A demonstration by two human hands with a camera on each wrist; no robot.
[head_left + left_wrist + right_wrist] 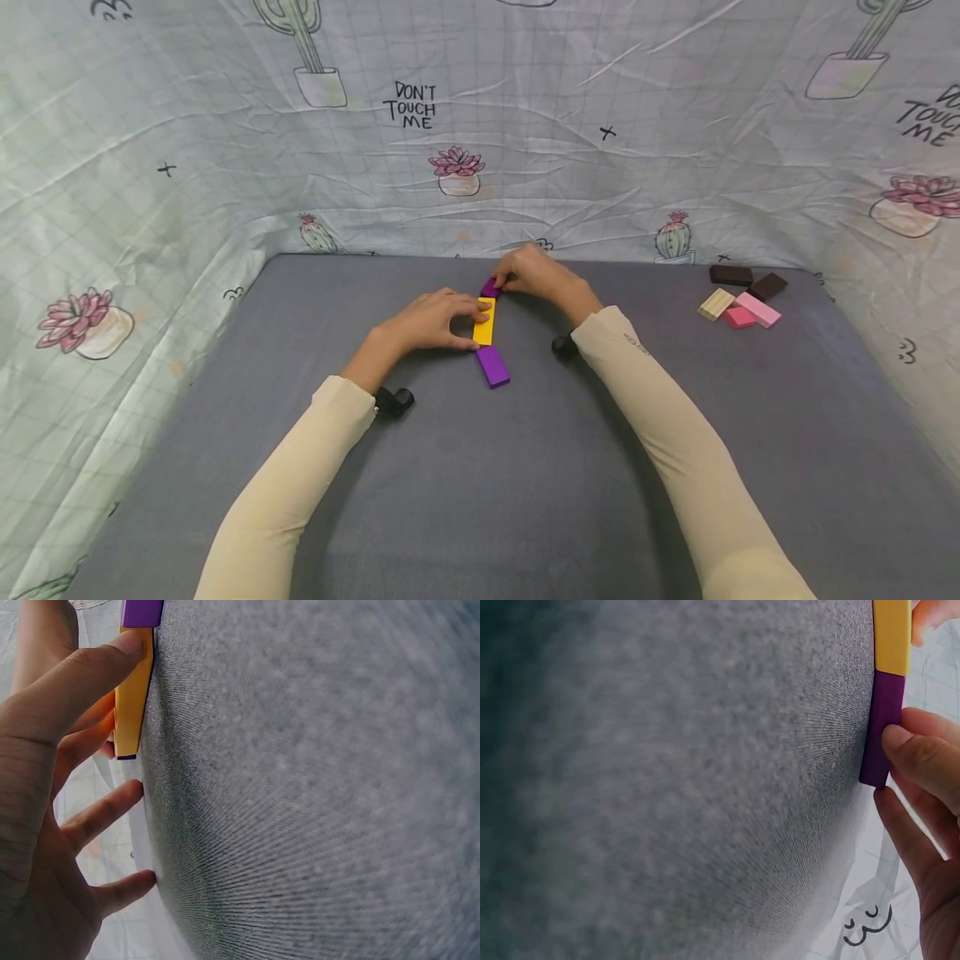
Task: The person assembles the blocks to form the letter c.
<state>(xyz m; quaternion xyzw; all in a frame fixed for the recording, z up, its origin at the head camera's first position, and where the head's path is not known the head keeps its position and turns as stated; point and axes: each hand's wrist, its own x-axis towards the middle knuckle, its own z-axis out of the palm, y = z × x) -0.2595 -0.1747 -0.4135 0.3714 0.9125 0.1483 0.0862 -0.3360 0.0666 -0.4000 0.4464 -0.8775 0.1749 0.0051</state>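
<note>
A yellow block [484,322] lies flat on the grey table between two purple ones. My left hand [431,321] holds it, the thumb near its close end and fingertips on its top and far part. The ring and little fingers are spread apart from it in the left wrist view. At the yellow block's far end, a dark purple block [883,724] meets it end to end, slightly angled. My right hand [534,273] pinches that block between thumb and fingers. A brighter purple block [492,367] lies angled at the near end, touched by neither hand as far as I see.
At the table's far right lie two dark brown blocks [731,275], a light wooden block [716,304], a pink block [758,309] and a coral red block [739,317]. Patterned cloth [525,167] hangs behind the table and along its sides.
</note>
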